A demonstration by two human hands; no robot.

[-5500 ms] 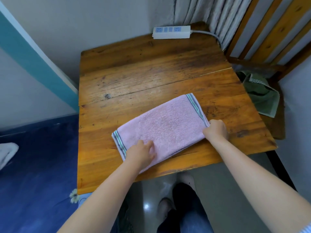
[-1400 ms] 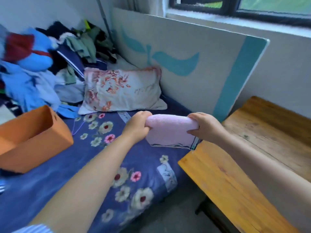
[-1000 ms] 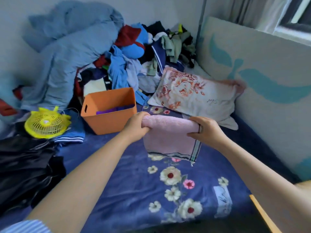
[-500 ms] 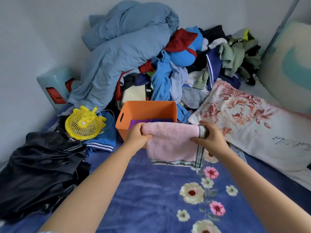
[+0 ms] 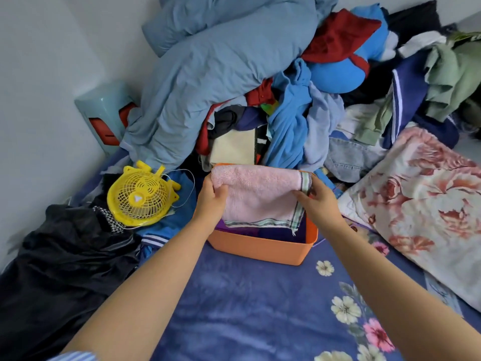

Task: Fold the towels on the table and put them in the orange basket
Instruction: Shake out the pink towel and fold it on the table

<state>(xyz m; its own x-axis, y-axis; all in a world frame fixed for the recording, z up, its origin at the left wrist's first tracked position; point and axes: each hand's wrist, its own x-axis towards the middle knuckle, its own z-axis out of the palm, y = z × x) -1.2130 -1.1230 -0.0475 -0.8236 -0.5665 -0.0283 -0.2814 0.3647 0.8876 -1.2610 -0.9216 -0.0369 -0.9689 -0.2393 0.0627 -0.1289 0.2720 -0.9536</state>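
The folded pink terry towel (image 5: pixel 256 196) has moved off the table. Both hands now hold it above the orange plastic basket (image 5: pixel 263 247).

The towel (image 5: pixel 256 195) covers most of the basket (image 5: pixel 263 247) — far rim and much of the inside hidden; only a dark purple strip shows beneath its hem, too dim to name. Fingertips of both hands tuck into the folds. The pillow (image 5: pixel 426 204) runs off the right edge, the black cloth (image 5: pixel 59 259) off the left — both forearms leave the bottom edge
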